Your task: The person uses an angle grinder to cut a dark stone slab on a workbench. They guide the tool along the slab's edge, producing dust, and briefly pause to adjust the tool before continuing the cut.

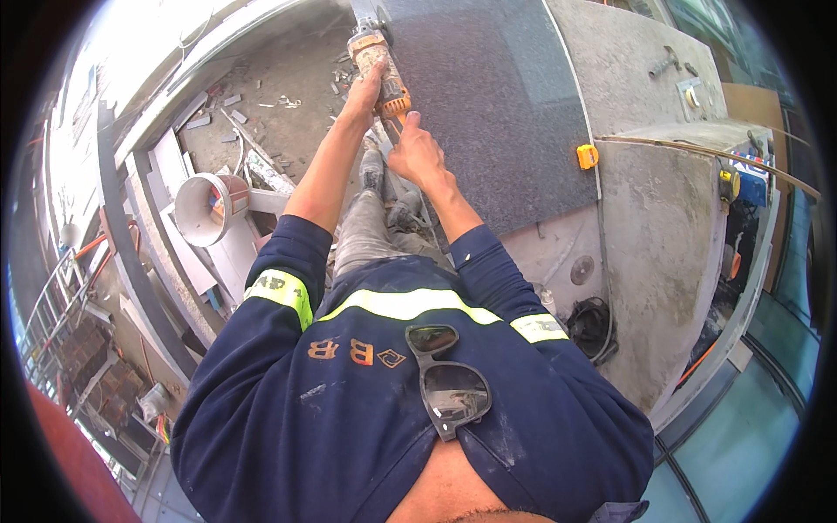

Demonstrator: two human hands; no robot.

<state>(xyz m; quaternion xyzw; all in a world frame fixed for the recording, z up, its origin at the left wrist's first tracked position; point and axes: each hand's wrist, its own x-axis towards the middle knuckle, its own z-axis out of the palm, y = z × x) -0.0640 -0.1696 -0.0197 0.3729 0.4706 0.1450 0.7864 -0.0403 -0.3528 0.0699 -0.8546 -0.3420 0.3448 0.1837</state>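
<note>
With both arms stretched ahead, I hold an orange, dust-covered angle grinder (390, 77). My left hand (366, 87) wraps round its body near the head. My right hand (417, 155) grips the rear handle end. At the top of the view the grinder's disc (384, 33) sits by the left edge of a large dark grey speckled slab (497, 113); whether it touches the slab I cannot tell. On the slab's right edge rests a yellow tape measure (588, 157).
A white bucket (206, 209) lies tilted at left. Broken offcuts (234, 100) litter the dusty floor. Right of the slab stands a grey concrete surface (649, 235) with a thin rod (697, 148) across it. A black coiled bundle (590, 329) lies below. Metal railings (57, 301) are at far left.
</note>
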